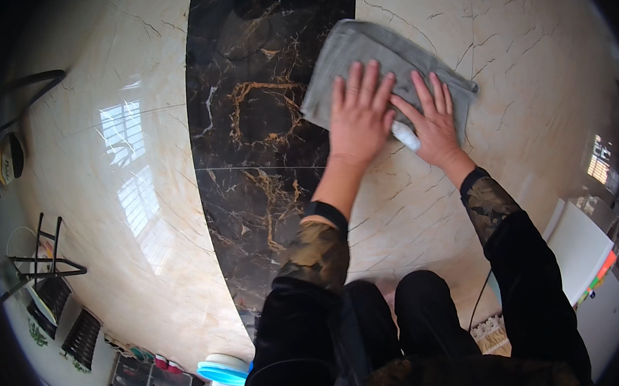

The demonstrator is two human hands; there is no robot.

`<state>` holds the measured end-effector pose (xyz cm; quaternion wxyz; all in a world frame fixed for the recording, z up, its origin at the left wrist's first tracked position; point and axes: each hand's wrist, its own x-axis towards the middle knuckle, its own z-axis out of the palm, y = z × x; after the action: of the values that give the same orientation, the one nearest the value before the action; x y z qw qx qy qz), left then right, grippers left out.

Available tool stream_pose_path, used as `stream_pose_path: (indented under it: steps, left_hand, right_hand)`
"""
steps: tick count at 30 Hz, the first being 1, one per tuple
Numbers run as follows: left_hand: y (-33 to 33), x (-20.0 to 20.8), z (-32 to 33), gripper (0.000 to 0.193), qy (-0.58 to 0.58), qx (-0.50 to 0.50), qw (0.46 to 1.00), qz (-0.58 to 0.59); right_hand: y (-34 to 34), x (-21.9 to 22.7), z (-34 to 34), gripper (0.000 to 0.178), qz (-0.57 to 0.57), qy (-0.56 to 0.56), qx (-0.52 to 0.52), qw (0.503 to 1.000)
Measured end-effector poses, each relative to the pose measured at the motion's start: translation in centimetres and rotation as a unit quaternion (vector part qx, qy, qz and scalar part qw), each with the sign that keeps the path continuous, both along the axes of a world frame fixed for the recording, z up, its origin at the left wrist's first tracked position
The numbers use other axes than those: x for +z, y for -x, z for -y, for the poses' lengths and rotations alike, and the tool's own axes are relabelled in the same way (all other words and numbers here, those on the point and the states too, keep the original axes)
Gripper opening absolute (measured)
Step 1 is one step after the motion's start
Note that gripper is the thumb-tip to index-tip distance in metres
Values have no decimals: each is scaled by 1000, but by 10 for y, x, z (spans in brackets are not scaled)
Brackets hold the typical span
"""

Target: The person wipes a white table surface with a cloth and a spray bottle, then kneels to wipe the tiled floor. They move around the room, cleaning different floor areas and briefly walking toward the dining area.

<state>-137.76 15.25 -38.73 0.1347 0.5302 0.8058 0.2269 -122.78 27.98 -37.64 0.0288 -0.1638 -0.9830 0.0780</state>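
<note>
A folded grey cloth point(346, 47) lies on the glossy floor, across the border of a dark marbled strip and cream tiles. My left hand point(361, 114) presses flat on it, fingers stretched out and slightly spread. Beside it, my right hand point(434, 123) rests on the cloth's right part, fingers also extended. A small white rounded thing point(406, 136) shows between my hands, against the right palm; I cannot tell its kind or whether it is held.
The dark marbled strip point(247, 125) runs between cream tiles point(161, 225). A black metal frame point(49, 261) stands at the left. Blue and white basins point(223, 371) sit at the lower left, and a white cabinet point(579, 246) at the right. A fringed mat point(490, 334) lies near my knees.
</note>
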Motion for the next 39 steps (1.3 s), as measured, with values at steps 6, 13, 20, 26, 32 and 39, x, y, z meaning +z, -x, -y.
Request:
stream_pose_path:
  steps: [6,13,20,26,32,39]
  left_hand:
    - [86,-21,45,60,2,132,974,-184]
    - [94,-30,47,57,-8,135,969,-207]
    - [19,-24,108,61,82,161,971,-159]
    - [-116,-5,124,70,197,92,968,-127]
    - [-194,2,-2,64,73,-94,991,-62]
    - [-205,0,-85,67,74,-148,983,-78]
  right_hand:
    - [113,-9,14,56,-39,8,73,997]
    - [120,1,14,60,-83,73,67,992]
    - [57,-17,79,50,-102,122,64,985]
    - [-97,-3,100,52,-64,223,30,972]
    - [-215,0,41,58,50,102,-161,980]
    - [-238,-8,-27,55,15,70,-186,980]
